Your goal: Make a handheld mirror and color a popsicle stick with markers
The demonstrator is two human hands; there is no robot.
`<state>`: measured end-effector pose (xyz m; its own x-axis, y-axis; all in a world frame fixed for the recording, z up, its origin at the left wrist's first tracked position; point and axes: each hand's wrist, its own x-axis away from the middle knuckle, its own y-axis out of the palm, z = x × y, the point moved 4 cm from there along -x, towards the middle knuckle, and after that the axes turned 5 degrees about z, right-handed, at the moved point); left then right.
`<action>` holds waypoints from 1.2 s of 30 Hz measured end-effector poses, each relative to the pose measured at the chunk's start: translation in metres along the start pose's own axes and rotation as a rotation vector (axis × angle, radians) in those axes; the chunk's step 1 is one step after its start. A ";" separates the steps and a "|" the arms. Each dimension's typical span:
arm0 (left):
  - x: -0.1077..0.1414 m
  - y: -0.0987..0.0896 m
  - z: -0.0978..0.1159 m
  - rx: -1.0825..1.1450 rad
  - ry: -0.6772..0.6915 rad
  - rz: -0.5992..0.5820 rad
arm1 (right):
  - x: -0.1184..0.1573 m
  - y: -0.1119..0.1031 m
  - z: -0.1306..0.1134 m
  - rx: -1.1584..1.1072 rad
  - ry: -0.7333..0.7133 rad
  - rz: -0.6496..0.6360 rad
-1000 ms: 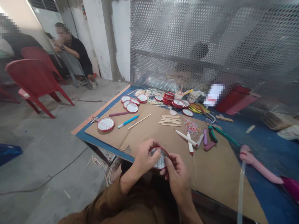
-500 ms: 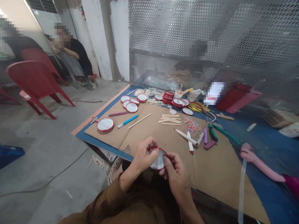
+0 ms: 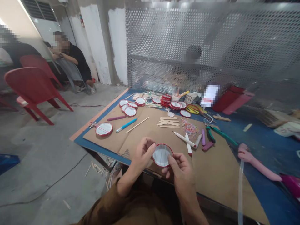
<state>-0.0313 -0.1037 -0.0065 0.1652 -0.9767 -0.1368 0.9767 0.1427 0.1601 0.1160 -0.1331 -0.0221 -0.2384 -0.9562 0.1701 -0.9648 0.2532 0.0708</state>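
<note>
Over a brown cardboard sheet (image 3: 217,178) on a blue tabletop (image 3: 272,200), the left hand (image 3: 142,154) and right hand (image 3: 181,176) are pinching a red-rimmed round disc (image 3: 161,155) at lower centre. More discs (image 3: 130,111) are lying toward upper centre, near wooden craft sticks (image 3: 168,122) and coloured elastic bands (image 3: 189,127).

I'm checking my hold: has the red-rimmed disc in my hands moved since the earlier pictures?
Yes: the red-rimmed disc has shifted forward, closer to the white marker pen, and now shows more of its face.
</note>
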 end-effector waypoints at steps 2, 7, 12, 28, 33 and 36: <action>0.001 0.001 0.002 -0.032 0.016 -0.024 | -0.002 -0.001 0.000 -0.017 0.006 0.013; 0.002 0.002 0.003 -0.095 0.065 -0.021 | 0.000 0.000 -0.001 0.025 -0.027 0.021; 0.004 0.000 -0.006 -0.233 0.086 0.030 | 0.004 0.002 0.001 0.076 -0.088 0.014; 0.008 -0.001 -0.001 -0.228 0.091 0.039 | 0.005 0.001 0.003 0.065 -0.066 -0.013; 0.004 -0.001 -0.002 -0.210 0.051 -0.004 | 0.001 0.002 -0.003 0.075 -0.049 -0.043; -0.001 -0.001 0.000 -0.189 0.014 -0.088 | -0.003 0.006 -0.009 0.170 -0.050 -0.117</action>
<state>-0.0322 -0.1026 -0.0067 0.0785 -0.9847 -0.1558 0.9956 0.0855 -0.0389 0.1119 -0.1274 -0.0136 -0.1251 -0.9847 0.1216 -0.9900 0.1158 -0.0808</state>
